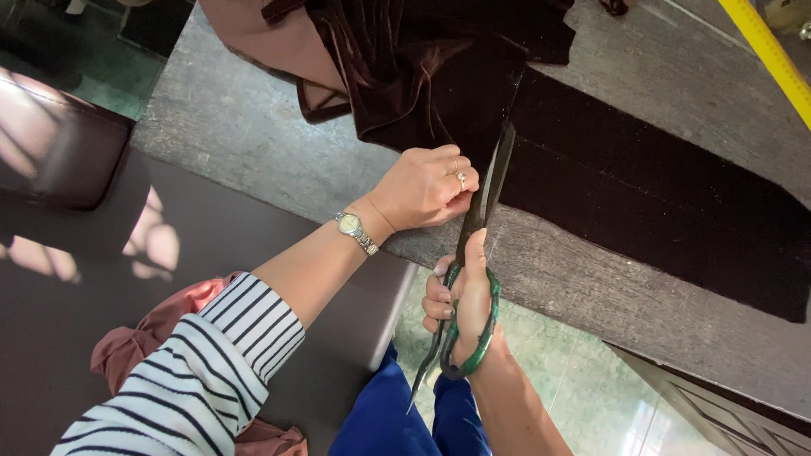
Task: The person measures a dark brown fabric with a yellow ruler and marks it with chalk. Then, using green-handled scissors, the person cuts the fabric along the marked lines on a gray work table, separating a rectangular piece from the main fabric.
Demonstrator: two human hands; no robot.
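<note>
Scissors [473, 253] w/ green handles, clenched in right hand [460, 308], blades pointing away along edge of dark brown velvet fabric [625, 186] on grey surface [253, 135]. Left hand [422, 187], just beside blades, fingers [460, 201] pinching fabric edge at the cut line.

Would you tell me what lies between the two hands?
In the head view, only the scissors and bare grey tabletop lie between the left hand and right hand.
</note>
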